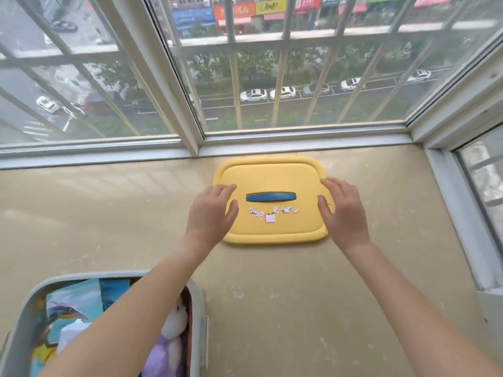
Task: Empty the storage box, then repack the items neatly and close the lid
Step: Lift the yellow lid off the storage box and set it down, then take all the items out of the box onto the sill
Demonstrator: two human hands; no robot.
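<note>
A beige window ledge (272, 308) runs along the barred window (272, 77) and carries everything in view. At its near left corner stands the grey storage box (200, 322), open-topped and full: picture books (73, 306) with bright blue covers lie stacked on its left side, and a soft toy (168, 341) with a white head and lilac body is tucked against its right wall. The left forearm crosses over the box and hides part of its contents. Well apart from the box, close to the window frame, the yellow lid (272, 229) lies flat on the ledge with its blue handle (270, 197) recessed at the centre and torn sticker scraps (269, 214) just below it. Both arms reach forward to the lid. The left hand (211, 213) rests palm down on its left edge, fingers loosely spread, grasping nothing. The right hand (344, 210) rests on its right edge in the same way, fingers apart and slightly curled over the rim.
</note>
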